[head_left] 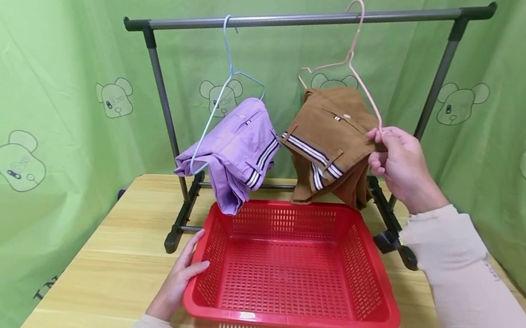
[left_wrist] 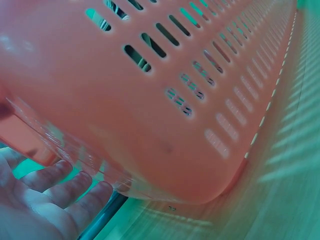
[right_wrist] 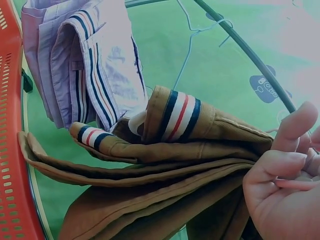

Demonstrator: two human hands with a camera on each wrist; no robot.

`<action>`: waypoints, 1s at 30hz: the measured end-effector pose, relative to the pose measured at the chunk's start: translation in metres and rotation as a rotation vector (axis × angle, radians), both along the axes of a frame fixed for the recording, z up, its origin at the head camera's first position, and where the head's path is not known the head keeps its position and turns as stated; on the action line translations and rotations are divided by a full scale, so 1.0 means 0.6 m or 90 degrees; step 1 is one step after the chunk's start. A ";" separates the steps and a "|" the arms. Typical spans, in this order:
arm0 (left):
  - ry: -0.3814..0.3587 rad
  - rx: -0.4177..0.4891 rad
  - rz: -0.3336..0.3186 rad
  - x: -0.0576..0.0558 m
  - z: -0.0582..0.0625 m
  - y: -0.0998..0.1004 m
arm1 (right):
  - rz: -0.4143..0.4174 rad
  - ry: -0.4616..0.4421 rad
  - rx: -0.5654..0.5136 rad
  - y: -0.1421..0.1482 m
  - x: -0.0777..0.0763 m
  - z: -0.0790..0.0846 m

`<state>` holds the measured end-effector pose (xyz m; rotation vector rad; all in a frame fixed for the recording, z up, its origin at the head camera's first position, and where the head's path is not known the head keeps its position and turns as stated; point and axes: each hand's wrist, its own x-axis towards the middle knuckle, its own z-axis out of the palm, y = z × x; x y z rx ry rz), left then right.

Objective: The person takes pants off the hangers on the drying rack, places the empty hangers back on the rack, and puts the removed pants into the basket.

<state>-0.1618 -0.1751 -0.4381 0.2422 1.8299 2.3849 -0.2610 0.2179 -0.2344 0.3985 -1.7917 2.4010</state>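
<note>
In the head view, brown trousers point(head_left: 334, 123) hang folded over a pink hanger point(head_left: 352, 54) hooked on the rack's top bar. My right hand point(head_left: 403, 162) pinches that hanger's lower right corner, beside the trousers; the right wrist view shows its fingers point(right_wrist: 287, 165) curled at the pink wire. Purple trousers point(head_left: 240, 145) hang to the left on a blue hanger point(head_left: 229, 72). Below both stands a red plastic basket point(head_left: 290, 320). My left hand point(head_left: 179, 274) holds its left rim, thumb over the edge and fingers outside; in the left wrist view the fingers point(left_wrist: 75, 192) lie against the basket's outside.
A grey metal clothes rack point(head_left: 280, 21) with black feet point(head_left: 175, 238) stands on the wooden table point(head_left: 118, 256), behind and around the basket. Green printed curtains point(head_left: 47, 77) enclose the table at the back and sides.
</note>
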 end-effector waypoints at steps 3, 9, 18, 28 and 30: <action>0.003 -0.002 0.000 0.000 0.000 0.000 | 0.003 0.004 -0.004 -0.001 0.002 0.002; 0.001 -0.004 0.003 0.001 -0.001 0.001 | 0.004 0.004 -0.023 -0.002 0.004 0.004; 0.002 -0.004 0.002 0.001 -0.001 0.001 | 0.006 0.010 -0.023 -0.003 0.011 0.007; -0.002 -0.014 0.009 0.002 0.002 0.001 | 0.007 0.023 -0.027 -0.005 0.018 0.014; -0.002 -0.015 0.011 0.002 0.003 0.002 | 0.006 0.021 -0.028 -0.005 0.019 0.015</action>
